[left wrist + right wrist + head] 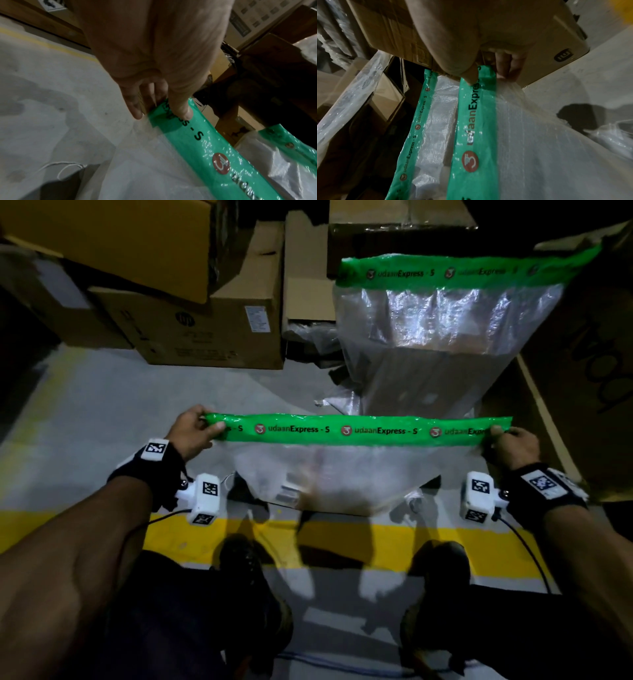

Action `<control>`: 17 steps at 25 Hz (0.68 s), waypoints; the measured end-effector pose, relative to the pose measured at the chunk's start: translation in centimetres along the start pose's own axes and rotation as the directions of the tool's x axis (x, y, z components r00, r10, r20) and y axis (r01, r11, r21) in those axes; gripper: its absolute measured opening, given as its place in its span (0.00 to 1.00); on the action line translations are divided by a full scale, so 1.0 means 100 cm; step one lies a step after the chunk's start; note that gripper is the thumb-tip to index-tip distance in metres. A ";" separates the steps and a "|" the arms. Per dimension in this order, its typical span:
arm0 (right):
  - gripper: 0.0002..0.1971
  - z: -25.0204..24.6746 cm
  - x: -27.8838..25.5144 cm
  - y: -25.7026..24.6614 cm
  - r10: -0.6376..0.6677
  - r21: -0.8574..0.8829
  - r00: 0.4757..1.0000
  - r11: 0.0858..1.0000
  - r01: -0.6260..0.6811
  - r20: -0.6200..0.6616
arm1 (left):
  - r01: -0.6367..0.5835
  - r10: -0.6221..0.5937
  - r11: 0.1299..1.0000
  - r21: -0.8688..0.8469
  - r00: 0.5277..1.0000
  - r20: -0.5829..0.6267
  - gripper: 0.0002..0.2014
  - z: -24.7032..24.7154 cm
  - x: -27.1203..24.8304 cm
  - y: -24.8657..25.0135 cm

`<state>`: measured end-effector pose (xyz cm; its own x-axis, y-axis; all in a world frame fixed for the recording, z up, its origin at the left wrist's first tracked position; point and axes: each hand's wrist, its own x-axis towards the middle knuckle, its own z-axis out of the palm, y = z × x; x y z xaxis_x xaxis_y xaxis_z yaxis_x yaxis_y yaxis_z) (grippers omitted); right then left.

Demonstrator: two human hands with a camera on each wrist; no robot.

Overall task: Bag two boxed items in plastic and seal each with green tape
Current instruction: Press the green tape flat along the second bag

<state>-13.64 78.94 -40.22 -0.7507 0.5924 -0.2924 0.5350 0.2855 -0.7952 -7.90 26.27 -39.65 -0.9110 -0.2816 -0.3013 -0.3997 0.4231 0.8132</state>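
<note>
Green tape (359,430) strip runs level, left hand (191,431) to right hand (513,448).

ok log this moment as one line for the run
left hand: pinches tape end | right hand: pinches other end | green tape: taut along near bag top | far bag: taped

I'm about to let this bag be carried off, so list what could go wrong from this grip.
1. The left hand and right hand pinch only the ends of the green tape; the boxed item's weight may peel the seal or tear the thin plastic bag.
2. The tape looks wrinkled, so gaps may remain.
3. The sealed bag stands just behind; a swing forward might knock it.
</note>
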 end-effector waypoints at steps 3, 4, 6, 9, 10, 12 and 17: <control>0.18 0.000 -0.011 0.000 -0.036 -0.069 0.999 0.997 0.035 -0.002 | -0.040 0.038 0.987 0.158 0.999 0.013 0.12 -0.004 -0.001 -0.008; 0.19 0.001 -0.015 0.002 -0.046 -0.101 0.999 0.994 0.045 -0.001 | -0.052 0.052 0.973 0.226 0.999 0.006 0.13 -0.004 -0.001 -0.008; 0.19 0.001 -0.029 -0.002 -0.066 -0.187 0.998 0.980 0.064 -0.004 | -0.065 0.073 0.939 0.339 0.997 -0.013 0.17 0.000 -0.008 -0.003; 0.19 0.001 -0.041 -0.004 -0.093 -0.226 0.995 0.971 0.085 -0.026 | -0.107 0.117 0.758 0.644 0.993 0.027 0.24 0.011 -0.015 0.010; 0.19 -0.001 -0.044 -0.005 -0.100 -0.222 0.994 0.971 0.087 -0.047 | -0.127 0.130 0.691 0.711 0.990 0.050 0.23 0.014 -0.017 0.016; 0.21 -0.006 -0.046 -0.003 -0.082 -0.180 0.993 0.981 0.065 -0.090 | -0.119 0.119 0.621 0.775 0.991 0.057 0.22 0.016 -0.015 0.021; 0.17 -0.014 -0.052 -0.004 -0.060 -0.121 0.988 0.992 0.042 -0.143 | -0.056 0.123 0.518 0.853 0.992 -0.010 0.20 0.024 -0.014 0.028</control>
<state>-9.42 76.82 -37.69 -0.7182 0.6758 -0.1657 0.5456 0.3991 -0.7369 -7.96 29.93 -38.18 -0.9522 -0.2359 -0.1939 -0.2431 0.9699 0.0134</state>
